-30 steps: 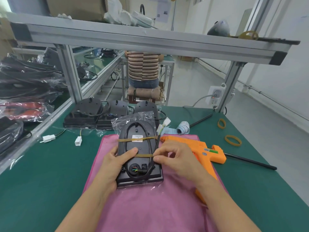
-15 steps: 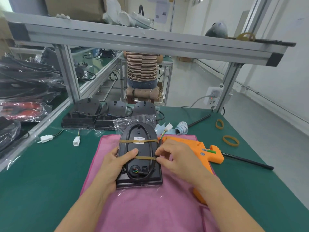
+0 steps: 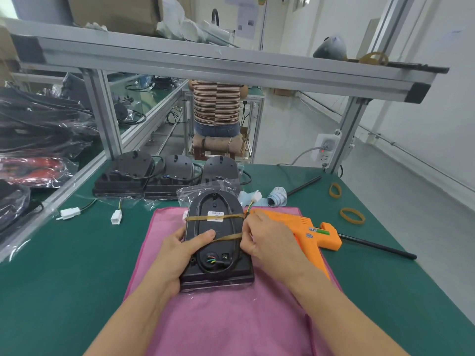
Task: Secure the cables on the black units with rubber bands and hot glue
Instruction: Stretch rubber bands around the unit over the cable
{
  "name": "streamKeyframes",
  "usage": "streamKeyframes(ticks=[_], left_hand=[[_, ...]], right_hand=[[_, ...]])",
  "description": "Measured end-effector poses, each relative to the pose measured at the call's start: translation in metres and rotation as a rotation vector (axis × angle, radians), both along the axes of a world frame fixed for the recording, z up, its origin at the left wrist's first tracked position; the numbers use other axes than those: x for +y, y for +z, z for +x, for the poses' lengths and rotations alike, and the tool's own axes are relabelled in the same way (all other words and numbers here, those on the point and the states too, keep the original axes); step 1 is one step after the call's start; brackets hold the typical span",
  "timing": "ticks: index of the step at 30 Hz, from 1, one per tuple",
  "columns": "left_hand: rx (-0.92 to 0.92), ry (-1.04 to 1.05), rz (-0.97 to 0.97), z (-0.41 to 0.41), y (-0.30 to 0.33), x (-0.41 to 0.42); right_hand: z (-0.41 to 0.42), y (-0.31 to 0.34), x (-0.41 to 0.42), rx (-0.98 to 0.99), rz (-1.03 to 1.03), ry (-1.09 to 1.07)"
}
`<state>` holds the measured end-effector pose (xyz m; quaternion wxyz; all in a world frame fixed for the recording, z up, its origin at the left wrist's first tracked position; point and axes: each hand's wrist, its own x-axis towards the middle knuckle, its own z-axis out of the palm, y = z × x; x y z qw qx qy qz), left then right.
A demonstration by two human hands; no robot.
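Note:
A black unit lies back-up on a pink cloth. A black cable loops over its back. Two tan rubber bands cross it, an upper band and a lower band. My left hand grips the unit's left edge, thumb pressing on its back by the lower band. My right hand pinches the lower band at the unit's right edge. An orange hot glue gun lies on the cloth just behind my right hand.
Three more black units with cables stand in a row at the back of the green table. White connectors lie to the left. Two loose rubber bands, black rods and a label roll lie to the right. Bagged cables pile at the left.
My right hand has shifted slightly up the unit's right edge, pulling the lower band's right end upward so it now slants. The left hand keeps its grip.

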<state>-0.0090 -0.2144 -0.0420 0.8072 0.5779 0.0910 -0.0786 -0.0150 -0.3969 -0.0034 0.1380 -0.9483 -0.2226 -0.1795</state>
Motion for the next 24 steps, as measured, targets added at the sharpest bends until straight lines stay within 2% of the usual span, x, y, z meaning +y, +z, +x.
streamKeyframes(ticks=[2,5,9,11,17,21,22,24], left_hand=[[0.012,0.008,0.017,0.001,-0.001,-0.001],[0.03,0.02,0.032,0.002,-0.002,-0.001],[0.054,0.021,0.035,0.004,-0.002,-0.002],[0.054,0.023,0.035,0.004,-0.002,-0.003],[0.04,0.02,0.055,0.003,-0.002,-0.003],[0.032,0.019,0.056,0.002,-0.002,-0.003],[0.031,0.019,0.057,0.002,-0.002,-0.003],[0.025,0.021,0.059,0.002,-0.003,-0.003]], right_hand=[[0.002,-0.005,-0.004,0.062,0.062,-0.047],[0.003,-0.008,-0.029,0.274,0.111,-0.144],[-0.003,-0.003,-0.069,0.245,-0.017,-0.553],[-0.005,-0.003,-0.08,0.304,-0.062,-0.711],[-0.001,-0.01,-0.094,0.63,-0.043,-0.77],[0.002,-0.005,-0.099,0.73,0.072,-0.76],[0.002,-0.004,-0.101,0.742,0.155,-0.759],[0.002,-0.001,-0.103,0.779,0.506,-0.74]])
